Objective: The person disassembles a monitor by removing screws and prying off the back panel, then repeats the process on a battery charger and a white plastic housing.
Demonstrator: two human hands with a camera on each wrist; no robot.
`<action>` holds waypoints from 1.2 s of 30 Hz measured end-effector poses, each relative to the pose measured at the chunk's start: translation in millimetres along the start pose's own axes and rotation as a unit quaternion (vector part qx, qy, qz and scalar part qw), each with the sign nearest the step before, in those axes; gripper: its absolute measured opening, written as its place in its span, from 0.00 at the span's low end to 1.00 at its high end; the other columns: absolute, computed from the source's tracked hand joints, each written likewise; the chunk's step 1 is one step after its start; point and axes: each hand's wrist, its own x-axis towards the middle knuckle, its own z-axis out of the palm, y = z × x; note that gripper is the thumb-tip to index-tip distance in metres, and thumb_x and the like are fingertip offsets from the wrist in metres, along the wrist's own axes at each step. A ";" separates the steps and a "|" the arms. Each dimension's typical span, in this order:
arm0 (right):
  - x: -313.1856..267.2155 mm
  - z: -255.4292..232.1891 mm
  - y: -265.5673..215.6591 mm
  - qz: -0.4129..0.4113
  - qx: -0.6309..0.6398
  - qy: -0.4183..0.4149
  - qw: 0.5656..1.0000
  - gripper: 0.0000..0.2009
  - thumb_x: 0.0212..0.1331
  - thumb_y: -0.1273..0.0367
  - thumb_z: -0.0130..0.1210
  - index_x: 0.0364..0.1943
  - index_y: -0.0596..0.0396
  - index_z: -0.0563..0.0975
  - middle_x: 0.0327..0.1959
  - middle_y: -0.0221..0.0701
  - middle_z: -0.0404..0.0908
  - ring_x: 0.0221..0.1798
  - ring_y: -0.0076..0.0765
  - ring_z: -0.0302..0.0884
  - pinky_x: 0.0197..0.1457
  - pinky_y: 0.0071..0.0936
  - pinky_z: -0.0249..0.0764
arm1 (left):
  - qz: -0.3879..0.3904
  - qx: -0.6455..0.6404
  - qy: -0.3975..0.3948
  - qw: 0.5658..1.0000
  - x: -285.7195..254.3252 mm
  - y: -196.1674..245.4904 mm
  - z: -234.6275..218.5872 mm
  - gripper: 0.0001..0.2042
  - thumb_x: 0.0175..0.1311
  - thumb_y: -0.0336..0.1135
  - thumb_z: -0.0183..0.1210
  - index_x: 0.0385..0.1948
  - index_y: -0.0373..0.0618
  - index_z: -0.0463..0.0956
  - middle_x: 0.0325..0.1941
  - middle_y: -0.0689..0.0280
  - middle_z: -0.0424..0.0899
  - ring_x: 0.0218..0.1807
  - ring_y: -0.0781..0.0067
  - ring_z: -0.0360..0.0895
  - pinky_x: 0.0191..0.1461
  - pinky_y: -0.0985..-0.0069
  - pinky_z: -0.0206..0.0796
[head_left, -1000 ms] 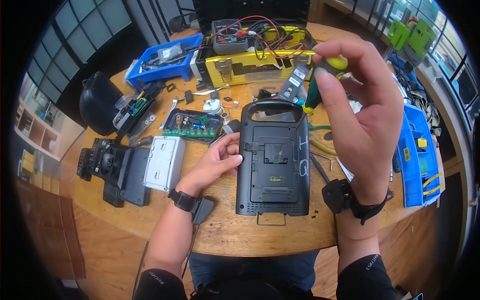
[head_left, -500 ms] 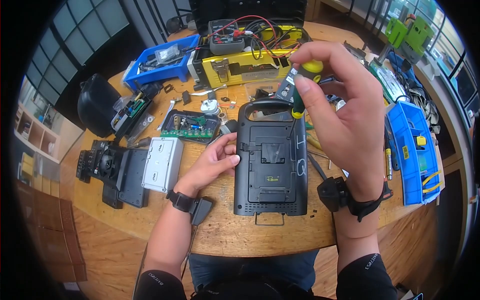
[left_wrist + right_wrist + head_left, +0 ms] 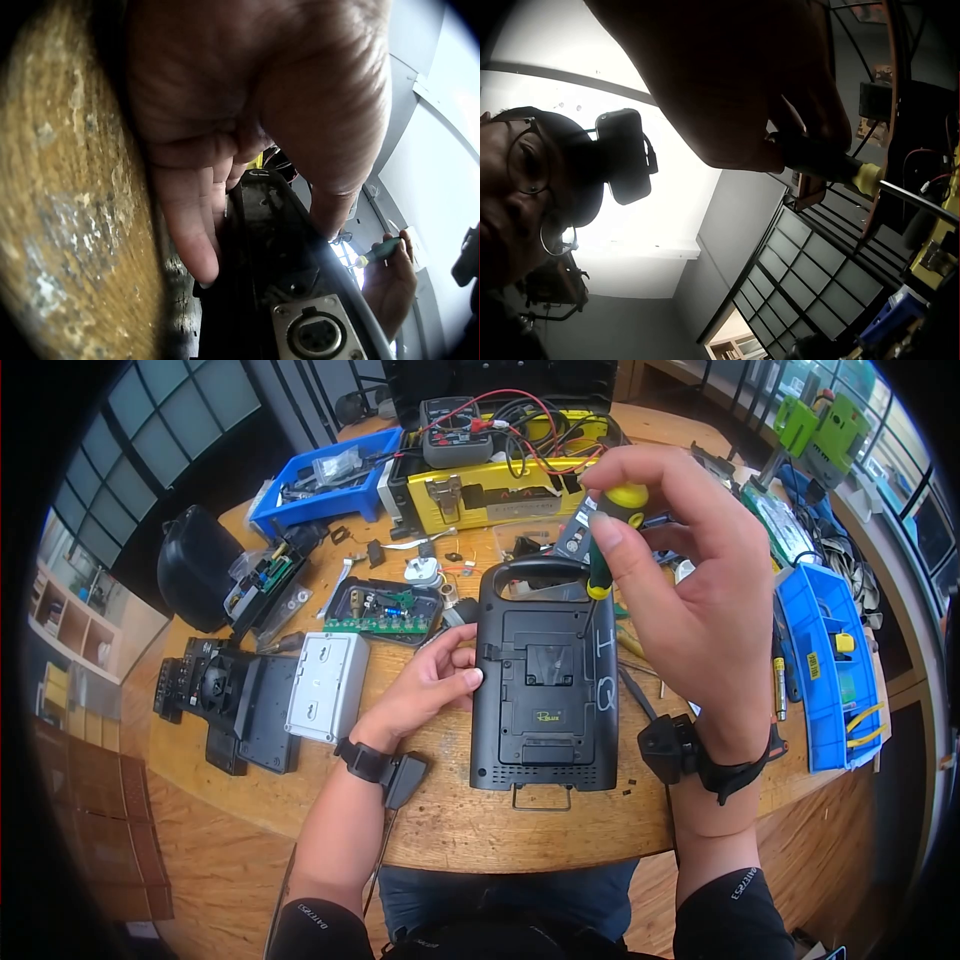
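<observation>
A black battery charger (image 3: 543, 705) with a carrying handle lies on the wooden table, its back panel up. My left hand (image 3: 425, 685) grips its left edge, thumb on the upper face and fingers along the side. In the left wrist view, a round multi-pin socket (image 3: 316, 334) shows on the charger's side, near those fingers. My right hand (image 3: 700, 580) holds a green and yellow screwdriver (image 3: 600, 572) upright by its handle. Its shaft points down at the charger's upper right, the tip right at the panel. In the right wrist view, the metal shaft (image 3: 919, 201) extends past the yellow collar.
Left of the charger are a white box (image 3: 327, 687), an open case with a circuit board (image 3: 385, 625) and black device parts (image 3: 225, 695). Behind stand a blue tray (image 3: 325, 490) and a yellow toolbox (image 3: 490, 500) with a multimeter (image 3: 455, 435). A blue bin (image 3: 825, 670) stands on the right.
My right hand has brought the screwdriver left, its tip now further in on the charger's upper right; it has barely moved over the last half second. My left hand keeps its hold.
</observation>
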 end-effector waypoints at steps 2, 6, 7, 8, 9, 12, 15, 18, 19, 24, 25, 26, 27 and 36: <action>-0.1 -0.8 0.2 0.002 0.001 -0.002 1.000 0.12 0.66 0.82 0.59 0.52 0.61 0.81 0.51 0.31 0.84 0.48 0.21 0.82 0.46 0.18 0.80 | 0.001 -0.003 0.001 1.000 0.0 -1.2 -0.5 0.36 0.74 0.37 0.66 0.79 0.41 0.56 0.55 0.67 0.82 0.53 0.79 0.82 0.51 0.76 0.80; 0.3 -0.3 1.0 -0.004 -0.005 -0.004 1.000 0.12 0.66 0.82 0.59 0.52 0.62 0.81 0.51 0.31 0.84 0.49 0.21 0.82 0.46 0.18 0.80 | 0.004 -0.012 0.006 1.000 0.6 -6.8 -3.8 0.36 0.74 0.37 0.66 0.79 0.41 0.56 0.56 0.67 0.82 0.54 0.79 0.83 0.51 0.76 0.80; 0.2 0.2 0.7 -0.002 0.000 -0.004 1.000 0.12 0.66 0.82 0.58 0.52 0.62 0.81 0.51 0.31 0.84 0.49 0.21 0.82 0.46 0.18 0.80 | 0.004 -0.012 0.006 1.000 0.5 -6.5 -3.4 0.36 0.74 0.37 0.66 0.79 0.41 0.56 0.56 0.67 0.82 0.54 0.79 0.83 0.51 0.76 0.80; 0.1 0.2 0.5 -0.002 0.000 -0.004 1.000 0.12 0.66 0.82 0.58 0.52 0.62 0.81 0.51 0.31 0.84 0.49 0.21 0.82 0.46 0.18 0.80 | 0.003 -0.013 0.007 1.000 0.4 -5.7 -2.6 0.37 0.74 0.37 0.66 0.79 0.41 0.55 0.56 0.67 0.82 0.54 0.79 0.83 0.52 0.76 0.80; 0.0 0.1 0.3 -0.001 -0.002 -0.004 1.000 0.12 0.66 0.82 0.58 0.52 0.62 0.81 0.51 0.32 0.84 0.48 0.20 0.82 0.46 0.18 0.80 | 0.002 -0.014 0.009 1.000 0.4 -5.3 -2.2 0.37 0.74 0.37 0.66 0.79 0.41 0.55 0.56 0.68 0.82 0.54 0.79 0.82 0.52 0.76 0.80; 0.5 0.8 1.9 -0.008 -0.013 0.002 1.000 0.12 0.66 0.82 0.59 0.52 0.62 0.81 0.50 0.32 0.84 0.48 0.20 0.82 0.45 0.18 0.80 | 0.002 -0.013 0.007 1.000 0.9 -5.8 -2.8 0.37 0.74 0.37 0.66 0.79 0.41 0.55 0.56 0.68 0.82 0.54 0.79 0.82 0.52 0.76 0.80; 0.3 -2.4 4.2 -0.007 -0.045 0.009 0.999 0.12 0.65 0.82 0.60 0.52 0.61 0.81 0.49 0.31 0.85 0.47 0.20 0.82 0.44 0.18 0.80 | 0.002 -0.005 0.008 1.000 0.7 -4.7 -2.3 0.36 0.74 0.36 0.65 0.79 0.41 0.55 0.56 0.68 0.82 0.54 0.79 0.82 0.52 0.76 0.80; 0.3 -2.9 4.4 0.007 -0.077 0.018 0.997 0.12 0.64 0.81 0.62 0.51 0.61 0.82 0.47 0.31 0.85 0.45 0.20 0.82 0.43 0.18 0.80 | 0.003 -0.005 0.008 1.000 0.4 -3.6 -1.3 0.36 0.74 0.36 0.65 0.79 0.41 0.55 0.56 0.68 0.82 0.54 0.79 0.82 0.52 0.76 0.80; 0.4 -2.5 4.3 0.011 -0.086 0.025 0.996 0.12 0.64 0.80 0.63 0.51 0.60 0.82 0.46 0.30 0.85 0.44 0.19 0.82 0.42 0.18 0.80 | 0.003 -0.005 0.008 1.000 0.4 -3.5 -1.1 0.36 0.74 0.36 0.65 0.79 0.41 0.55 0.56 0.68 0.82 0.54 0.79 0.82 0.52 0.76 0.80; 0.3 -1.7 2.0 -0.016 -0.048 0.004 0.999 0.12 0.63 0.79 0.65 0.50 0.59 0.83 0.46 0.30 0.85 0.44 0.20 0.83 0.42 0.18 0.80 | 0.001 -0.009 0.007 1.000 0.0 -1.8 0.4 0.36 0.75 0.36 0.65 0.79 0.41 0.55 0.54 0.69 0.81 0.54 0.79 0.82 0.53 0.75 0.80; -0.1 -2.2 1.0 -0.013 -0.027 -0.008 1.000 0.12 0.62 0.79 0.66 0.50 0.59 0.83 0.46 0.30 0.86 0.44 0.20 0.83 0.42 0.18 0.81 | 0.001 -0.009 0.009 1.000 0.1 -1.6 0.6 0.36 0.75 0.36 0.65 0.79 0.41 0.55 0.54 0.69 0.81 0.54 0.79 0.82 0.53 0.75 0.80; -0.3 -3.2 0.2 -0.014 -0.025 -0.008 1.000 0.12 0.62 0.79 0.66 0.50 0.59 0.83 0.46 0.30 0.86 0.44 0.20 0.83 0.42 0.18 0.81 | 0.000 -0.010 0.004 1.000 0.1 -1.3 0.6 0.36 0.75 0.36 0.65 0.79 0.41 0.55 0.54 0.69 0.81 0.54 0.79 0.82 0.53 0.75 0.80; -0.4 -4.6 -0.5 -0.012 -0.018 -0.018 1.000 0.11 0.63 0.79 0.65 0.49 0.58 0.83 0.47 0.30 0.86 0.45 0.21 0.84 0.44 0.18 0.81 | -0.001 -0.012 0.000 1.000 -0.1 -0.9 0.5 0.36 0.74 0.36 0.65 0.79 0.41 0.55 0.54 0.69 0.81 0.54 0.80 0.82 0.53 0.76 0.80; 0.5 -6.9 2.1 -0.030 0.004 -0.026 0.999 0.09 0.67 0.78 0.61 0.49 0.57 0.84 0.49 0.30 0.86 0.47 0.23 0.83 0.51 0.19 0.76 | -0.004 -0.008 0.020 1.000 0.1 -2.8 0.9 0.36 0.74 0.36 0.65 0.79 0.41 0.56 0.57 0.67 0.82 0.54 0.80 0.83 0.53 0.77 0.80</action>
